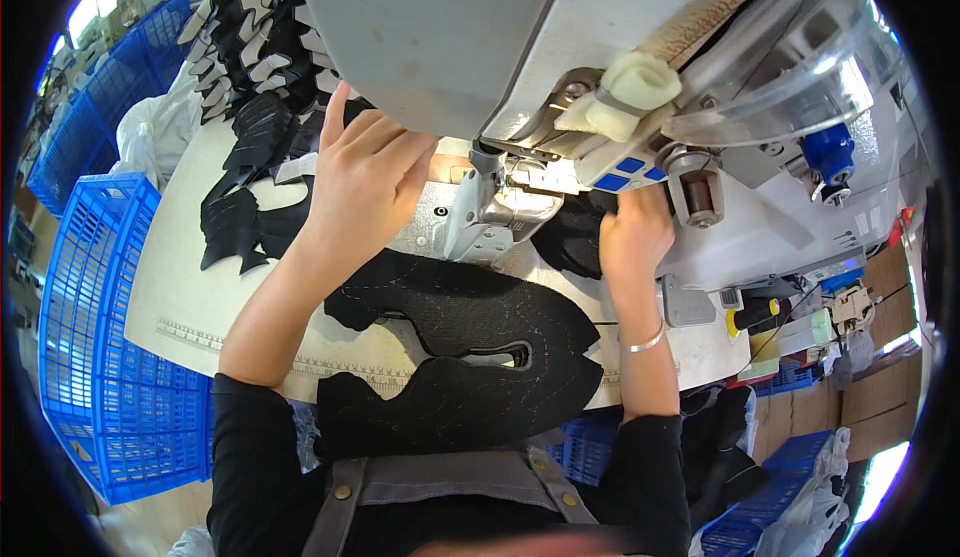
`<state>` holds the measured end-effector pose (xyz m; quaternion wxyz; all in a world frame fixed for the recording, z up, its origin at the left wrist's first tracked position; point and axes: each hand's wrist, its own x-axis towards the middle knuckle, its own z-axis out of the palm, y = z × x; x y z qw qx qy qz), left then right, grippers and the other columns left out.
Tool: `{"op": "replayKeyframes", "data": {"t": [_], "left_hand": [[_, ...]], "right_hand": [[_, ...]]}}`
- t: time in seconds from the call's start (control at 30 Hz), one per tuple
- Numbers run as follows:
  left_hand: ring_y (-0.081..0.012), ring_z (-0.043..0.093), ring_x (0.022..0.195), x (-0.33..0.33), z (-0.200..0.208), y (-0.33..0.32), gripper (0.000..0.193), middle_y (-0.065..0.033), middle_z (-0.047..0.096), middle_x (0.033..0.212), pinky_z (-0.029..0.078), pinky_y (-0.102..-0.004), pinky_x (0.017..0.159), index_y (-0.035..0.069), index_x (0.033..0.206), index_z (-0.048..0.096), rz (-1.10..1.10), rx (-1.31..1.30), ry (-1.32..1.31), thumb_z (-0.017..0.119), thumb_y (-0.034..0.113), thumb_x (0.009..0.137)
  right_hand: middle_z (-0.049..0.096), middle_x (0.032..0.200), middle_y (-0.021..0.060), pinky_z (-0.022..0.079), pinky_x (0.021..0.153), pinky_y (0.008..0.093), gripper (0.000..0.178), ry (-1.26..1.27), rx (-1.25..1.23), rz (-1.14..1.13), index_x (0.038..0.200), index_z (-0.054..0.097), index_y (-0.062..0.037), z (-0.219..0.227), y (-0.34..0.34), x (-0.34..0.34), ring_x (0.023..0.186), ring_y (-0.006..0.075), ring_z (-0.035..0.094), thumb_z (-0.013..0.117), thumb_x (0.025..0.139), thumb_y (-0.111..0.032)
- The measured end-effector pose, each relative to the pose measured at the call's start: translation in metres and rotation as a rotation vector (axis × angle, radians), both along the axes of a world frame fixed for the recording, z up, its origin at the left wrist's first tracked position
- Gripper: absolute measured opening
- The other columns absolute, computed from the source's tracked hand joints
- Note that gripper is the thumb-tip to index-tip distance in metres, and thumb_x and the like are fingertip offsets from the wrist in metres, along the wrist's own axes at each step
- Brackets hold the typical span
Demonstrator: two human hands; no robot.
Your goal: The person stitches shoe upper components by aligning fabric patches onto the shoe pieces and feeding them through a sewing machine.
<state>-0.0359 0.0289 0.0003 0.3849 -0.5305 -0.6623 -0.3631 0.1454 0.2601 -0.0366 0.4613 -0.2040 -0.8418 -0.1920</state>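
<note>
A large black fabric shoe upper (470, 352) lies flat on the sewing table (190, 297) in front of me. My left hand (365, 177) is raised with fingers together, resting against the grey sewing machine head (440, 37) just left of the presser foot (490, 202). My right hand (632, 237) grips a smaller black fabric piece (572, 237) to the right of the needle, beneath the machine arm. A thin bracelet (642, 341) circles my right wrist.
Stacks of black and white cut shoe pieces (255, 87) cover the table's far left. Blue plastic crates (85, 347) stand at the left, more below at right (790, 497). White bags (155, 122) sit behind. Small tools and boxes (790, 317) crowd the right edge.
</note>
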Motion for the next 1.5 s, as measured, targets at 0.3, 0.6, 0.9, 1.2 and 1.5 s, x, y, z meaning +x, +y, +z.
{"op": "replayKeyframes", "data": {"t": [0.3,0.6,0.9,1.2,1.5], "left_hand": [[-0.0222,0.062,0.08,-0.005,0.01,-0.009,0.009,-0.0038,0.063,0.077,0.033,-0.0466,0.106,0.007,0.079,0.067,-0.01,-0.22,-0.022,0.062,0.014,0.083],[-0.0271,0.061,0.084,-0.166,-0.085,-0.2,0.042,-0.0083,0.064,0.085,0.047,-0.0386,0.073,0.007,0.084,0.062,0.368,-0.95,-0.666,0.086,0.013,0.05],[-0.0311,0.059,0.094,-0.125,-0.119,-0.215,0.034,-0.0119,0.061,0.095,0.047,-0.0389,0.078,0.002,0.088,0.062,0.352,-0.5,-0.203,0.081,0.009,0.059],[-0.0071,0.052,0.072,-0.074,-0.034,-0.2,0.018,-0.0002,0.059,0.08,0.042,-0.0236,0.064,0.001,0.1,0.067,-0.093,-0.207,-1.054,0.067,0.002,0.082],[-0.0195,0.059,0.096,0.027,0.022,-0.064,0.015,-0.0127,0.064,0.113,0.046,-0.0314,0.083,0.003,0.079,0.06,-0.622,-0.367,-0.642,0.074,0.009,0.079]], "right_hand": [[0.064,0.116,0.0162,0.053,0.082,0.0423,0.041,-0.497,-0.347,-0.268,0.118,0.06,-0.0006,0.0,-0.031,0.021,0.095,0.0317,0.066,0.063,0.077,-0.006],[0.048,0.137,0.0173,0.031,0.105,0.0533,0.077,-0.721,-0.547,0.464,0.136,0.045,-0.0021,-0.016,-0.089,0.066,0.127,0.0338,0.045,0.074,0.075,-0.039],[0.05,0.124,0.0166,0.038,0.095,0.0425,0.091,-0.648,-0.554,0.437,0.135,0.046,-0.0014,-0.007,-0.098,0.066,0.113,0.0343,0.048,0.086,0.056,-0.024],[0.065,0.074,0.01,0.047,0.065,0.0282,0.019,-0.443,-1.031,0.638,0.086,0.066,0.0018,0.038,-0.073,0.057,0.069,0.019,0.064,0.077,0.073,-0.007],[0.067,0.077,0.011,0.047,0.063,0.0253,0.017,-0.402,-1.084,0.864,0.095,0.067,0.0011,0.067,-0.11,0.028,0.064,0.0152,0.061,0.07,0.084,-0.011]]}}
